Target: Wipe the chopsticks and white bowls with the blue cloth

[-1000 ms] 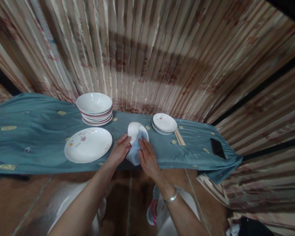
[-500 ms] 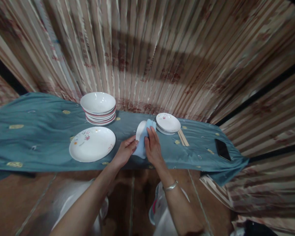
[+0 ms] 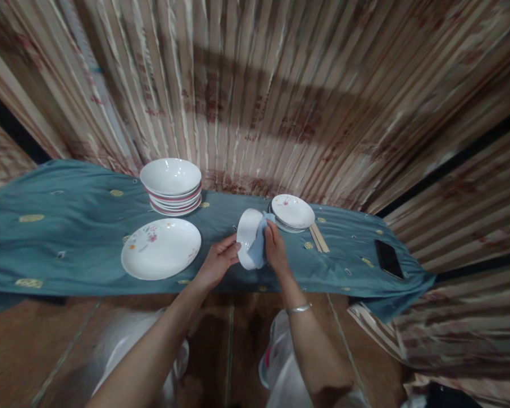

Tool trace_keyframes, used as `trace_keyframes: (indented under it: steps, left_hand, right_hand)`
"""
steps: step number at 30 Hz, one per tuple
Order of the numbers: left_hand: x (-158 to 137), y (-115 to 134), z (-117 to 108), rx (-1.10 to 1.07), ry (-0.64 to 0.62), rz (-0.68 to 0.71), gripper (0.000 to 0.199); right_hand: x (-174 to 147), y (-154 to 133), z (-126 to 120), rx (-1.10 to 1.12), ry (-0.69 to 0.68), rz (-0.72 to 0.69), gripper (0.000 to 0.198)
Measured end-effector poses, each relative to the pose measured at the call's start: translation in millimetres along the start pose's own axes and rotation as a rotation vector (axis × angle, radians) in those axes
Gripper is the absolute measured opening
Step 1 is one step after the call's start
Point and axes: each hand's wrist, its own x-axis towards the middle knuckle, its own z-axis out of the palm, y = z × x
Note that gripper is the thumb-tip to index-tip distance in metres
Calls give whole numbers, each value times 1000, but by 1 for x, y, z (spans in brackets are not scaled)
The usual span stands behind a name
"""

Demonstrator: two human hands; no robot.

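Observation:
A white bowl (image 3: 247,229) is tipped on its side above the front of the cloth-covered table, between my hands. The fingers of my left hand (image 3: 221,256) grip its left side, with the thumb at the edge. My right hand (image 3: 276,246) is closed on a light blue cloth (image 3: 259,249), which lies against the bowl's right side. Part of the cloth is hidden by the right fingers. Left of my hands, a large oval plate (image 3: 165,252) with a flower pattern lies flat on the table.
A big white bowl (image 3: 170,177) tops a stack of dishes at the back left. Small flowered plates (image 3: 292,211) are stacked behind my right hand, beside wooden chopsticks (image 3: 318,238). A black phone (image 3: 389,259) lies on the right of the blue-green tablecloth (image 3: 80,226). Curtains hang behind.
The bowl has turned, so more of its white surface shows. My right hand has shifted slightly right with the cloth, from across the bowl to its right side.

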Motion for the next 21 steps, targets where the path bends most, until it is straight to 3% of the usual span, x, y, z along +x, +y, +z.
trace_keyframes:
  steps: [8, 14, 21]
  left_hand:
    - [3, -1, -5, -98, 35, 14, 48]
    - [9, -4, -7, -154, 114, 24, 47]
    - [11, -5, -7, -160, 139, 34, 43]
  right_hand:
    - [-12, 23, 4, -37, -19, 152, 53]
    - [-33, 17, 1, -163, -77, 245, 54]
    - [-52, -6, -6, -342, -141, 164, 47]
